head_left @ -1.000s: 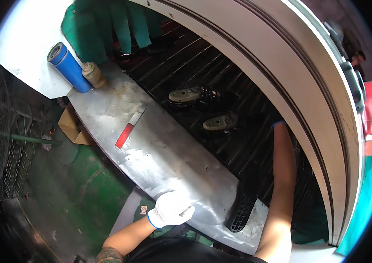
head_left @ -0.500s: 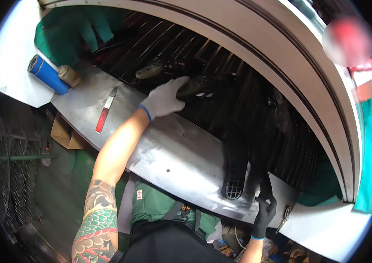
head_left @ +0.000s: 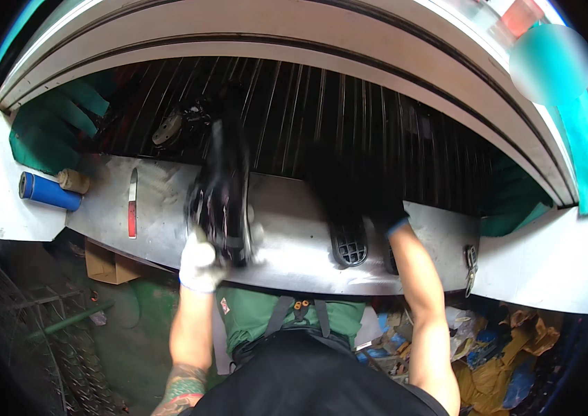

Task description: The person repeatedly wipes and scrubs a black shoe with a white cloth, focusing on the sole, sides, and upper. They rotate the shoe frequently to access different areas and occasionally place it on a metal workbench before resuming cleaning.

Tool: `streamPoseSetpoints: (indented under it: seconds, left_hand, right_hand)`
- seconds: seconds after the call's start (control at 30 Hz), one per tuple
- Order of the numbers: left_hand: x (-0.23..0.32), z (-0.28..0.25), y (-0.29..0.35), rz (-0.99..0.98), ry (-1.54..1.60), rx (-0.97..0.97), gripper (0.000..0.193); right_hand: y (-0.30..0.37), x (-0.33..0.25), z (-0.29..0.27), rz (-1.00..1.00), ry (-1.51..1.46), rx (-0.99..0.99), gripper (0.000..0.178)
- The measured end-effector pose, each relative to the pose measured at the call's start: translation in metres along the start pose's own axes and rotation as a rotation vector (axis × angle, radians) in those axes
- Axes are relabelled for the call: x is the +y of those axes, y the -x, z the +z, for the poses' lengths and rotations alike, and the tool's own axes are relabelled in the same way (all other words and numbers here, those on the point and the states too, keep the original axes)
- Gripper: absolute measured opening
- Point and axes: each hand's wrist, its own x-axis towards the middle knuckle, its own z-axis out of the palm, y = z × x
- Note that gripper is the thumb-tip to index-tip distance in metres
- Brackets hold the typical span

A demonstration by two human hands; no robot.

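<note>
My left hand (head_left: 200,265), in a white glove, is closed around the lower end of a glossy black shoe (head_left: 221,197), smeared by motion, above the metal ledge (head_left: 287,208). White glove fingers show on both sides of it. My right hand (head_left: 385,208), in a black glove, is over the right part of the ledge; its fingers blend into the dark background and blur. Beside it lies a black shoe sole (head_left: 349,246) with a gridded heel, and part of another dark sole (head_left: 392,260) shows beneath the right wrist.
Behind the ledge runs a dark slatted bed (head_left: 294,118), with a black shoe with a pale underside (head_left: 168,130) on it. A red-handled knife (head_left: 132,208), blue roll (head_left: 50,191) and tan roll (head_left: 73,181) are at left. Keys (head_left: 471,267) are at right. A white frame (head_left: 273,52) arches above.
My left hand has come back from the slatted bed toward me with the black shoe. My right hand has moved up and away from the ledge's front edge. The view has turned.
</note>
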Motion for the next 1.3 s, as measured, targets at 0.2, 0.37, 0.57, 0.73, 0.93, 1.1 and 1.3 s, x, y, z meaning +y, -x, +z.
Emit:
streamPoseSetpoints:
  seconds: [0.2, 0.37, 0.57, 0.73, 0.93, 1.1, 1.3]
  left_hand:
    - [-0.044, -0.011, 0.107, -0.196, 0.484, 0.157, 0.074]
    - [-0.036, 0.047, 0.116, 0.010, 0.315, 0.385, 0.040]
    - [-0.040, 0.041, 0.145, 0.323, -1.173, 0.524, 0.104]
    - [-0.045, 0.080, 0.110, 0.344, -1.599, 0.655, 0.079]
    - [-0.048, 0.097, 0.084, 0.311, -1.818, 0.603, 0.061]
    - [-0.045, 0.108, 0.074, 0.311, -1.763, 0.595, 0.059]
    - [-0.047, 0.103, 0.079, 0.318, -1.781, 0.582, 0.060]
  right_hand:
    - [-0.044, -0.055, 0.013, -0.109, -0.758, -0.186, 0.043]
    - [-0.025, -0.130, 0.025, -0.231, -1.327, -0.227, 0.042]
    - [0.010, -0.166, -0.029, 0.008, -1.454, -0.450, 0.065]
    - [0.032, -0.159, -0.034, -0.375, -1.544, -0.353, 0.104]
    - [0.039, -0.145, -0.024, -0.720, -1.539, -0.238, 0.099]
    - [0.041, -0.147, -0.024, -0.709, -1.582, -0.276, 0.094]
    - [0.040, -0.149, -0.033, -0.689, -1.505, -0.303, 0.088]
